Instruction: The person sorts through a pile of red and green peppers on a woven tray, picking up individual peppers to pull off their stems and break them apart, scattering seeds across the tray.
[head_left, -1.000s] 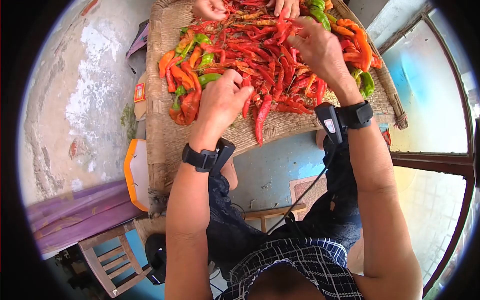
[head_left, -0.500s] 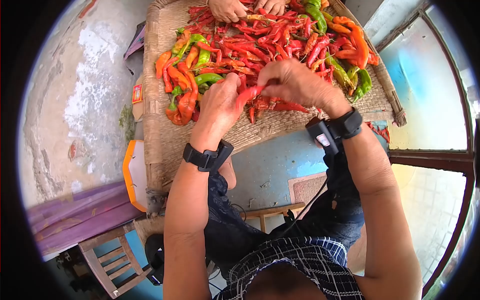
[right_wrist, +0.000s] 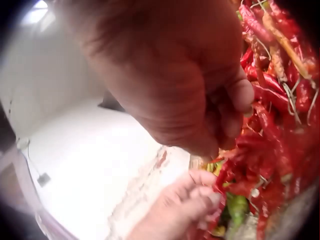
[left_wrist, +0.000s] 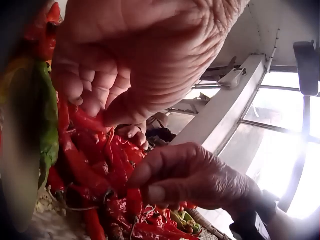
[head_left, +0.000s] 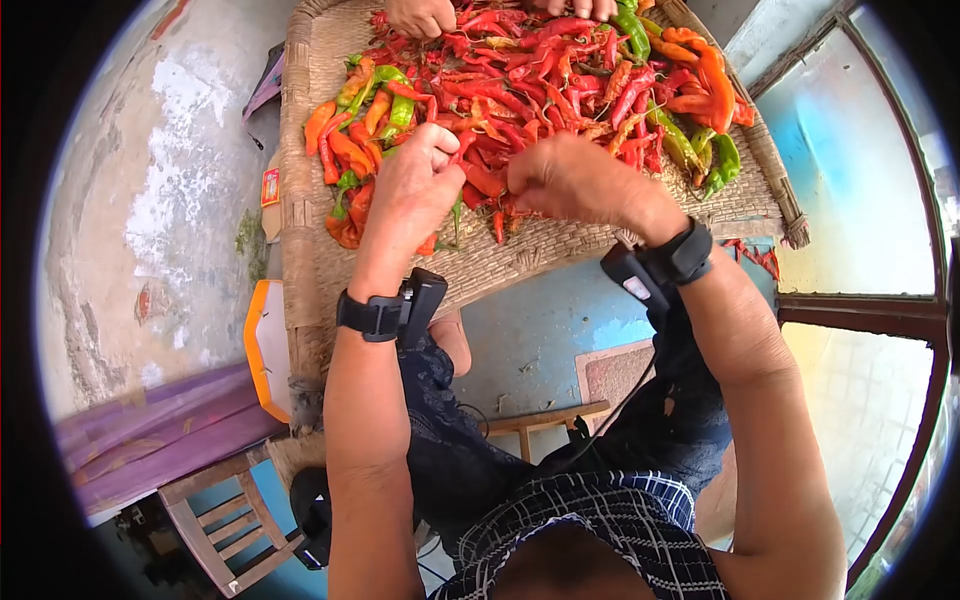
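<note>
A wide woven tray (head_left: pixel 330 270) holds a heap of red, orange and green chili peppers (head_left: pixel 560 80). Both hands work over the near edge of the heap. My left hand (head_left: pixel 440 150) has its fingers curled round one end of a red pepper (head_left: pixel 483 180). My right hand (head_left: pixel 520 185) pinches the other end between thumb and fingers. In the left wrist view the right hand's thumb (left_wrist: pixel 160 192) presses on the red pepper (left_wrist: pixel 132 200) above the pile. The right wrist view shows my curled right hand (right_wrist: pixel 235 115) over the left hand (right_wrist: pixel 192 200), with red peppers (right_wrist: pixel 270 130) beside them.
Another person's two hands (head_left: pixel 420 15) pick at the far side of the tray. An orange-and-white object (head_left: pixel 265 350) lies by the tray's left corner. A wooden stool (head_left: pixel 215 520) and purple cloth (head_left: pixel 150 440) sit lower left. A window frame (head_left: pixel 860 310) runs along the right.
My right hand came back from the far part of the heap with a red pepper and met the left hand. Both hands now hold it, lower and closer together.
</note>
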`<state>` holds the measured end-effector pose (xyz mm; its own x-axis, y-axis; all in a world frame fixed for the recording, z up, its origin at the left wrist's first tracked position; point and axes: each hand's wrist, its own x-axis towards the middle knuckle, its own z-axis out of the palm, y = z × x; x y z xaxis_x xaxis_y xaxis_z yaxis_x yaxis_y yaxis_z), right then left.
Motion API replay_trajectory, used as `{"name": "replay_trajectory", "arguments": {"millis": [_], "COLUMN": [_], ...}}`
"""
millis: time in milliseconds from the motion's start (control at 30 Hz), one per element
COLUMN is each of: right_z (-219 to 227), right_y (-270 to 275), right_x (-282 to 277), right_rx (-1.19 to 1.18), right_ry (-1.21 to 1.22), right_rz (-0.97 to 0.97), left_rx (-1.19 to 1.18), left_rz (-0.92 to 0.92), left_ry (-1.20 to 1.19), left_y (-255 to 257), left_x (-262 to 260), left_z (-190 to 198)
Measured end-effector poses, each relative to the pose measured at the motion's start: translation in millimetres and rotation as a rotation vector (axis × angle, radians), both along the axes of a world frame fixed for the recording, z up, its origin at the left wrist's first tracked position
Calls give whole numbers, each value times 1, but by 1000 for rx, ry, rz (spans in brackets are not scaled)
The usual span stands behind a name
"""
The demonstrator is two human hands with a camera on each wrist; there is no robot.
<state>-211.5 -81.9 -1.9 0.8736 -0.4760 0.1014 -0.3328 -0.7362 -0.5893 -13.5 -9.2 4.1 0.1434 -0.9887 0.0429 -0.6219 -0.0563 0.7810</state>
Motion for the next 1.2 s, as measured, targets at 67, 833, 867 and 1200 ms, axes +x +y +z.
{"name": "replay_trajectory", "arguments": {"millis": [67,833,867,1200], "right_z": [-14,29,24,-23], "right_y": [9,-45,-46,-21], "right_x": [3,-8,-10,27], "right_rx": [-109,813,807,-246], "right_ry": [105,-1073,-1077,-384], "right_rz": [-37,-589,-594,-399], "left_rx": [-33,-87,-110,-146], "left_rz": [-12,143,209,49], "left_ry": [22,144,98,116], "left_y": [5,-15,-22,-34], "left_x": [2,-4,-6,-16], "left_z": [12,-13,-16,-20]}}
